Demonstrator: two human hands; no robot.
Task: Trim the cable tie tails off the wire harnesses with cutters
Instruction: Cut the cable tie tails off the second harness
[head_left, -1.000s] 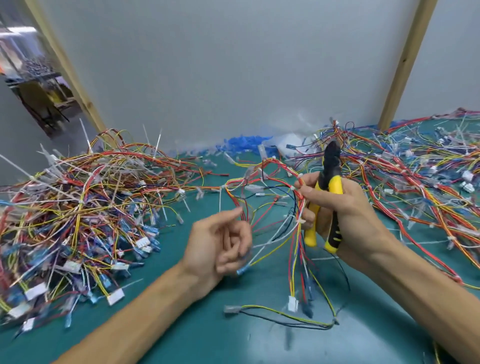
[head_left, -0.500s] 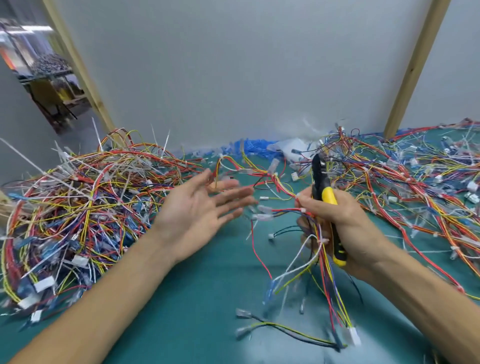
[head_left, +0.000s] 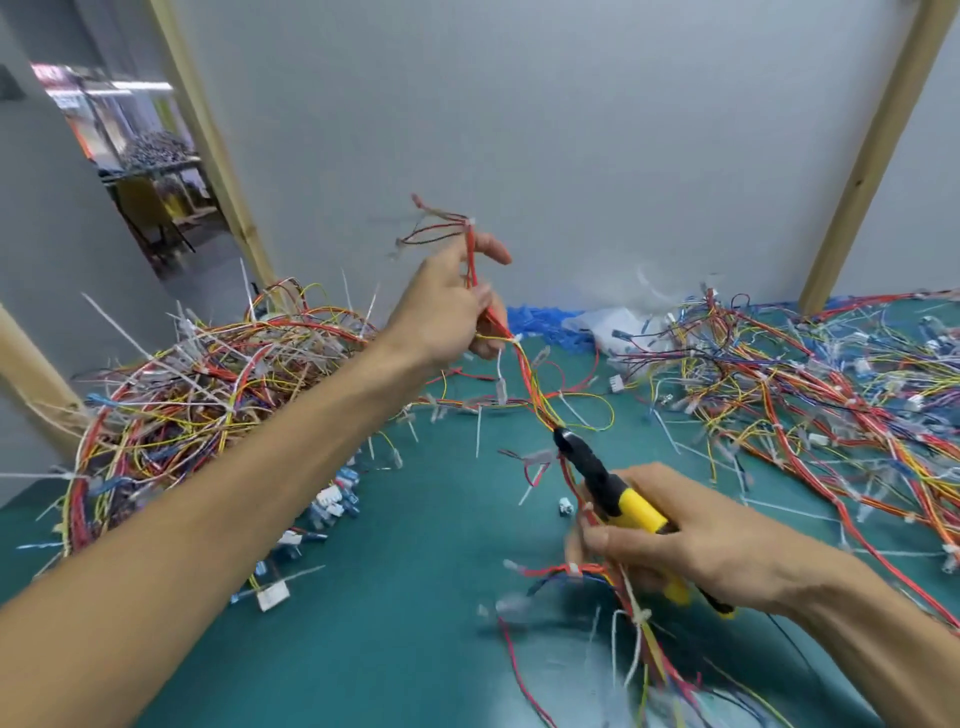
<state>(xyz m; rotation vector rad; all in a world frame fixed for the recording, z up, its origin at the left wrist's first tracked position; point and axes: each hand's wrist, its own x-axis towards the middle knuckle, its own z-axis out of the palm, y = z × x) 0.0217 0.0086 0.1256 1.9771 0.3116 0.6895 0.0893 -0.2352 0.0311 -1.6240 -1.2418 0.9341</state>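
Note:
My left hand (head_left: 452, 306) is raised above the table and grips the upper part of a wire harness (head_left: 530, 379) of red and yellow wires with white cable ties. The harness runs down to my right hand (head_left: 691, 545), which holds its lower part together with the yellow-and-black cutters (head_left: 618, 493). The cutters' black nose points up-left along the wires. A white cable tie tail (head_left: 500, 374) hangs from the stretched harness. More of the harness trails blurred below my right hand.
A large heap of harnesses with long white tie tails (head_left: 208, 389) lies at the left on the green mat (head_left: 405, 597). Another spread of harnesses (head_left: 810, 395) covers the right. Blue scraps and a white bag (head_left: 602, 322) lie by the grey back wall; wooden posts stand on both sides.
My left hand was open half a second ago; it has since taken hold of the harness and lifted it high. My right hand moved down toward me with the cutters.

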